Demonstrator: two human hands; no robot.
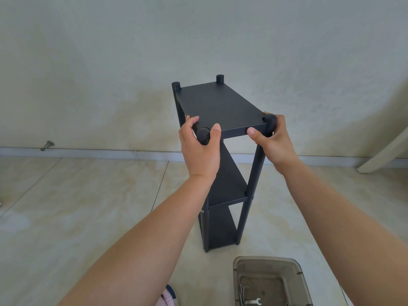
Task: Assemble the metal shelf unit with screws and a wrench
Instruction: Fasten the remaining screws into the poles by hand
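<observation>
black metal shelf unit (220,104) is standing upright on the tiled floor (88,206) close to the wall (198,40), 3 shelves stacked btwn 4 round posts. left hand (202,149) is wrapped round the near-left post top, thumb and fingers curled either side of it. right hand (272,140) grips the near-right post, thumb pressed flat on the front edge of the top shelf, other fingers curled behind. small silver screws show on the posts at mid shelf level. clear plastic bin (271,281) sits on the floor nearer the camera, w/ a small wrench (254,302) and some other thin metal bits in it, can't tell what exactly.
</observation>
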